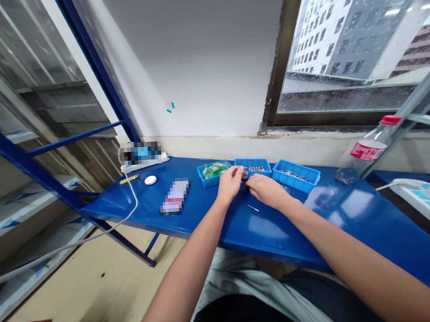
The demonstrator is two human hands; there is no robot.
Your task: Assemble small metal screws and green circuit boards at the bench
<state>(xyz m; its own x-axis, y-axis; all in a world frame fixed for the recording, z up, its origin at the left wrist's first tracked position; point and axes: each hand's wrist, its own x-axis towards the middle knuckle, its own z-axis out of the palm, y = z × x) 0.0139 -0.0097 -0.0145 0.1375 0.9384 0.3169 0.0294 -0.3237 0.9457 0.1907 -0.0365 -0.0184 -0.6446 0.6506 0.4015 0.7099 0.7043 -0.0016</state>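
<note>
My left hand [232, 180] is closed in a pinch just in front of the blue trays. Beside it, my right hand [262, 188] has its fingers curled together, its fingertips near those of the left. Whatever lies between the fingers is too small to make out. Behind my hands stands a blue tray of small metal parts [257, 168]. To its left is a blue tray with green plastic [215, 170]. A third blue tray [299, 181], on the right, holds thin metal pieces. One thin, pale pin-like piece [253, 208] lies on the table below my right hand.
The blue table [203, 205] carries a blurred-out flat item [175, 197], a white round case [150, 180] and a yellow cutter [129, 179] on the left. A power strip [146, 163] trails a white cable off the edge. A red-capped bottle [368, 150] stands at right, near a white tray [418, 196].
</note>
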